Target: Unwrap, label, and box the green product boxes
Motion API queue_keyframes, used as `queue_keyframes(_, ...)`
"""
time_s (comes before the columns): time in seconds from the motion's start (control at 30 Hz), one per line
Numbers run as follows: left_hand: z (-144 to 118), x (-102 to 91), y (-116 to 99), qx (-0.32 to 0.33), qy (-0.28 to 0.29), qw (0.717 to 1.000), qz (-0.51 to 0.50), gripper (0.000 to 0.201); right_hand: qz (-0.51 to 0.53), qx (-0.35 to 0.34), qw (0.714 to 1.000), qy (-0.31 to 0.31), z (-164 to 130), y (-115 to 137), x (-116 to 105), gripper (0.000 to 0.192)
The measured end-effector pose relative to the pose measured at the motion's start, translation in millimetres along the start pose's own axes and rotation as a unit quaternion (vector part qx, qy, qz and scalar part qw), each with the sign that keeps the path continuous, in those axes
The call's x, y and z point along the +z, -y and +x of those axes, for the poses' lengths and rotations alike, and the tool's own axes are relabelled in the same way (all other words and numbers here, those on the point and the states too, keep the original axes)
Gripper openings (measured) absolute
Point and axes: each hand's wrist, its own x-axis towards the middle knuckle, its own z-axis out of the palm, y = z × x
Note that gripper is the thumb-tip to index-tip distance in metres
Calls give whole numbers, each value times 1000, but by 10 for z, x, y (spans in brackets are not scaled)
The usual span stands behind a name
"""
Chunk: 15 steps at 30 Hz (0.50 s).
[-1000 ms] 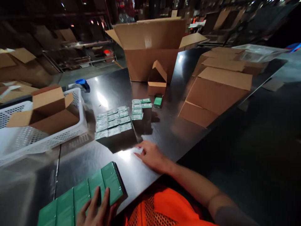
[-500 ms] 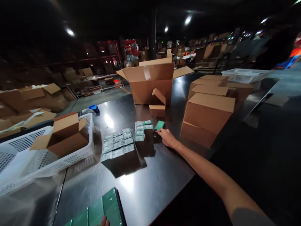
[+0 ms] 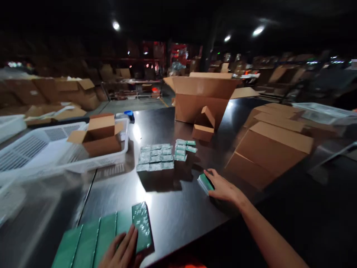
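My right hand [image 3: 224, 189] has thumb and fingers around a small green pack [image 3: 205, 183] with a pale side, low over the metal table's right part. My left hand [image 3: 122, 247] lies with stretched fingers on a row of green boxes [image 3: 92, 236] at the front edge. Its fingertips touch the shiny, film-wrapped green box [image 3: 141, 226] at the row's right end. Beyond the hands, silvery flat packets [image 3: 156, 157] form a block on top of a stack. To their right is a smaller group of green-and-silver packets [image 3: 181, 149].
A large open carton [image 3: 200, 96] stands at the back with a small open box [image 3: 203, 130] before it. Brown cartons [image 3: 273, 145] line the right. On the left, a white plastic basket [image 3: 97, 163] bears an open carton [image 3: 102, 139]. A blue tape-like object [image 3: 129, 115] lies behind it.
My view has turned left. The right hand has drawn the green pack back toward me, away from the small packets. More of my left hand now shows, on the green boxes.
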Motion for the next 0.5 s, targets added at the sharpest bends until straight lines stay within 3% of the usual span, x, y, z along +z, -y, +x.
queue_keyframes(0.07,19,-174,-54,67,71,992,82,41,27,-27,999,2,-172,289,158,70)
queue_keyframes(0.17,124,-373,-159,56,161,975,143,52,123,-83,988,-33,-317,811,450,54)
queue_keyframes(0.23,193,-412,-218,42,183,969,163,51,179,-134,974,-24,-358,1147,635,64)
queue_keyframes(0.37,235,-383,-295,18,184,970,157,46,224,-215,949,52,-372,1594,851,101)
queue_keyframes(0.5,216,-336,-292,-5,147,980,136,41,239,-223,944,36,-332,1697,929,99)
